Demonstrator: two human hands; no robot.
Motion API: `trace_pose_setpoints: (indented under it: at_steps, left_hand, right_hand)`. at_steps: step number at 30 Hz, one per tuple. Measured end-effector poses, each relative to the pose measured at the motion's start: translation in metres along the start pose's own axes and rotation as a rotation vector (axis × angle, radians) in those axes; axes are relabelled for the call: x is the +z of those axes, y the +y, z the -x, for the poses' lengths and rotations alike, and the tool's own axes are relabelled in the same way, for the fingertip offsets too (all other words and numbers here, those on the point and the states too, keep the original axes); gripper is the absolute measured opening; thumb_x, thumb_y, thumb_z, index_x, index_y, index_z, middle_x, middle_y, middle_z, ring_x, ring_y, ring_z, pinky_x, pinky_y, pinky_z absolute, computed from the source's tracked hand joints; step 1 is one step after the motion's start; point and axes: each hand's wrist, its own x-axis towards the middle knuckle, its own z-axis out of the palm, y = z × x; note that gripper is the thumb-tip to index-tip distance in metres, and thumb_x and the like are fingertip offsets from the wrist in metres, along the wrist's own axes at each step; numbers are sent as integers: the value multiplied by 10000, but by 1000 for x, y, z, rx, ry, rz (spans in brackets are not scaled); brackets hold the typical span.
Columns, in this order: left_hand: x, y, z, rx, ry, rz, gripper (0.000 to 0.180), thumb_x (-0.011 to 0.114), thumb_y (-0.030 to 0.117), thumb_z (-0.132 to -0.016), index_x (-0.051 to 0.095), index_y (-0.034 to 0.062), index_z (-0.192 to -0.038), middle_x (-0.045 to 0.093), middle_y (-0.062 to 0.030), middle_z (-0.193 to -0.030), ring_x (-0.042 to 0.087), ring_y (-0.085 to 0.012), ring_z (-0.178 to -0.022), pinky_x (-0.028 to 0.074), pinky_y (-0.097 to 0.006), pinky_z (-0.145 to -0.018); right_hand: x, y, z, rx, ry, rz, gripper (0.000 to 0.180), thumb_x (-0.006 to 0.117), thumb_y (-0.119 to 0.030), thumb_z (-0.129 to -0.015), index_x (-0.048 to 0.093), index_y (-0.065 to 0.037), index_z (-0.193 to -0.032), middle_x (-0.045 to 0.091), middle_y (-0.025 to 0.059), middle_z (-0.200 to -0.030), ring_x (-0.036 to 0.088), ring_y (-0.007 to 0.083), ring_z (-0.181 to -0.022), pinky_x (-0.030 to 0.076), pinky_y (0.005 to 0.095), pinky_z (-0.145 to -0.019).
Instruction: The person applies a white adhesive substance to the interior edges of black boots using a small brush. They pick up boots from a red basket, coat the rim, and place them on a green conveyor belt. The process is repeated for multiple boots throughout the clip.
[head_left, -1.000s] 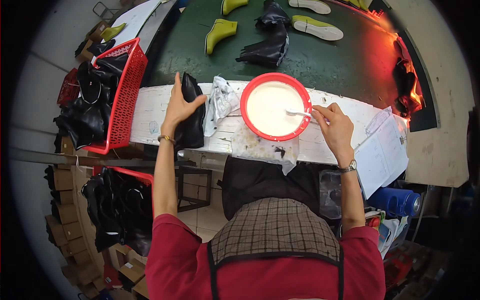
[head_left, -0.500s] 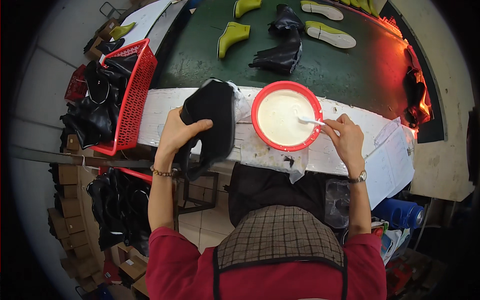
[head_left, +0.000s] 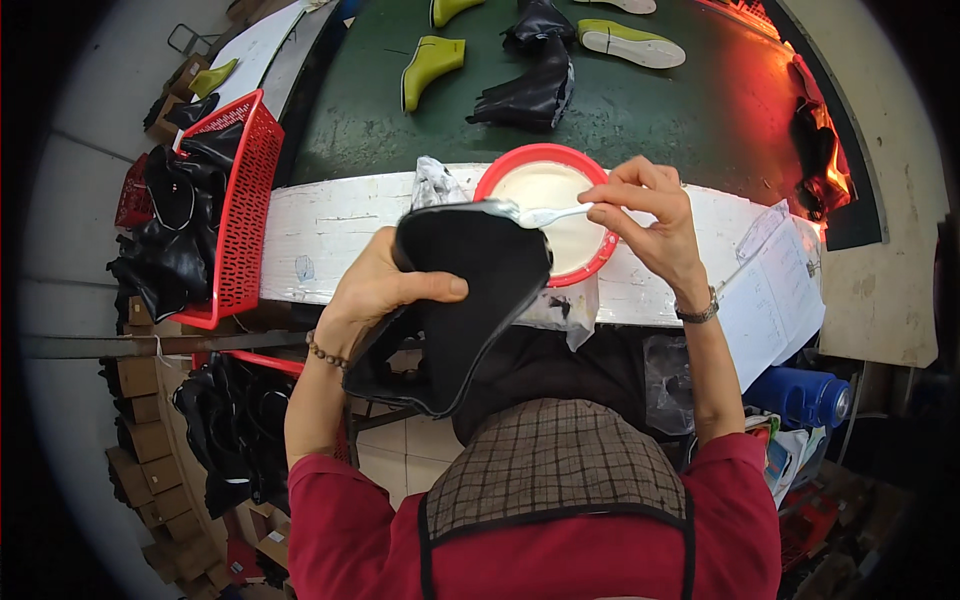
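My left hand grips a black boot upper, with the thumb lying over its dark inner side. In my right hand a small white brush, shaped like a toothbrush, is pinched between thumb and fingers. Its bristle end meets the boot upper's far edge, where a whitish smear shows. Behind the boot upper stands a red bowl of cream-coloured liquid, partly covered by the boot upper and my right hand. The fingers of my left hand beneath the boot upper are hidden.
Yellow-green boots and black boot pieces lie on the green surface beyond the white bench. A red basket of black boot parts stands left. Papers and a blue bottle are at right.
The brush has left the bowl and moved left onto the boot upper's edge. My left hand has brought the boot upper right and nearer, turning it. The whole view has shifted slightly.
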Motion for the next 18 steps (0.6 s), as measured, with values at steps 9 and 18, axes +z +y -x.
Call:
trace_pose_setpoints:
  at_steps: [9, 18]
  left_hand:
    - [-4, -4, 4, 159, 181, -13, 355, 815, -2, -783, 706, -59, -1116, 750, -97, -986, 707, -141, -860, 584, -287, -807]
    - [-12, -5, 1, 7, -210, -98, 459, 879, 36, -722, 710, -50, -1140, 749, -73, -987, 674, -115, -897, 551, -280, -841]
  right_hand:
    - [4, -10, 20, 81, -26, -46, 172, 826, -155, -798, 814, -130, -968, 627, -20, -831, 545, 138, -840, 363, 315, -848]
    - [12, -5, -34, -157, -104, -140, 137, 802, -233, -854, 814, -152, -963, 645, -27, -831, 569, 110, -803, 335, 306, -834]
